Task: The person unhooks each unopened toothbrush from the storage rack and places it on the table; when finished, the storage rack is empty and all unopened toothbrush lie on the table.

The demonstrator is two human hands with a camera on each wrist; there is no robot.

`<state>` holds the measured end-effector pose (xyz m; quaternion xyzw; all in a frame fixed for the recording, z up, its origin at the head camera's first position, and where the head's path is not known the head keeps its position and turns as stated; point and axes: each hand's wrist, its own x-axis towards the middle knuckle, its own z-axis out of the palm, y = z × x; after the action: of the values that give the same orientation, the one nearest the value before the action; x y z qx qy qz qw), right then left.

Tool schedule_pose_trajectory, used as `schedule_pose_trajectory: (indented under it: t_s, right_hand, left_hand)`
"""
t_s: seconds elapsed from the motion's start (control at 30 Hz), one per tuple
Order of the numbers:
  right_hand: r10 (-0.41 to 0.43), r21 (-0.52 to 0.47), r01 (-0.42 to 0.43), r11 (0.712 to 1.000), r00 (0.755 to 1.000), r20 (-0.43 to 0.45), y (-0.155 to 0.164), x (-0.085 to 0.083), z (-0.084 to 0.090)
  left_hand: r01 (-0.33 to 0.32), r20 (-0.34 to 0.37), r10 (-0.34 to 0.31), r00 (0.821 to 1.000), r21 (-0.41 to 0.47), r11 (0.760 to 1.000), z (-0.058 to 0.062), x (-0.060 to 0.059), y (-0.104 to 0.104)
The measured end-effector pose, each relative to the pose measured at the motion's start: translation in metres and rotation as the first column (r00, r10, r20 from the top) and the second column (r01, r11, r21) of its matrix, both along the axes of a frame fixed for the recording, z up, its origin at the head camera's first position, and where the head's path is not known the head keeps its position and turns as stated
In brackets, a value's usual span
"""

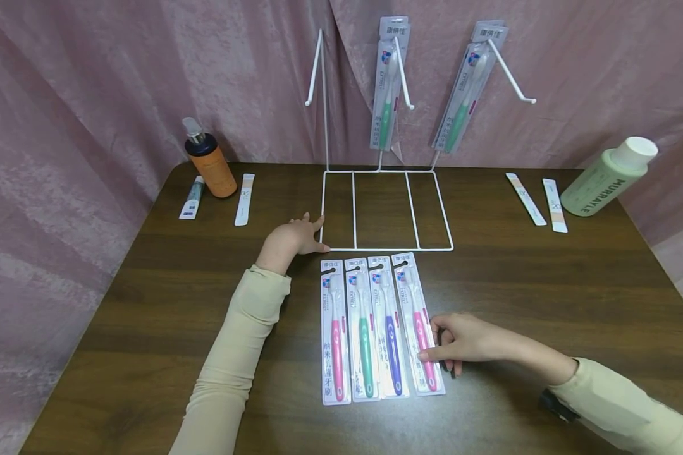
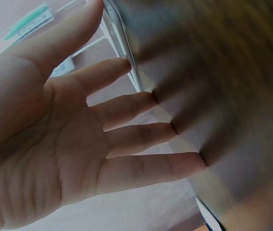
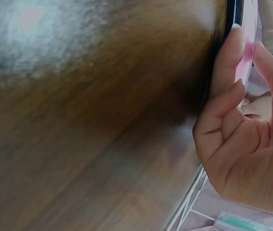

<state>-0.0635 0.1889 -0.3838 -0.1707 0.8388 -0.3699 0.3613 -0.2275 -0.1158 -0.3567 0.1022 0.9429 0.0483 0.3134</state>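
My left hand rests at the left front corner of a white wire display rack, fingers spread and fairly straight in the left wrist view. My right hand pinches the right edge of a packaged pink toothbrush between thumb and fingers. This pack ends a row on the table, beside a packaged purple toothbrush, a green one and another pink one. Green-handled toothbrush packs hang on the rack's middle hook and right hook; the left hook is bare.
At the back left stand an orange pump bottle, a small tube and a white sachet. Two sachets, one of them a slim strip, lie near a leaning green bottle at right. A pink curtain hangs behind.
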Motion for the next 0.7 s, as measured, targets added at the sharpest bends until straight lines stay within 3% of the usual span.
schedule_pose_trajectory:
  t_s: [0.47,0.7]
  right_hand:
    - [0.074,0.066,-0.069,0.995,0.995,-0.071,-0.003,-0.001,0.004]
    - [0.127,0.115,-0.117,0.986,0.989,-0.075,-0.001,-0.013,0.01]
  left_hand:
    - [0.006,-0.002,-0.006,1.0,-0.006,1.0,0.0,0.0,0.0]
    - [0.006,-0.002,-0.006,1.0,-0.003,1.0,0.0,-0.001,-0.001]
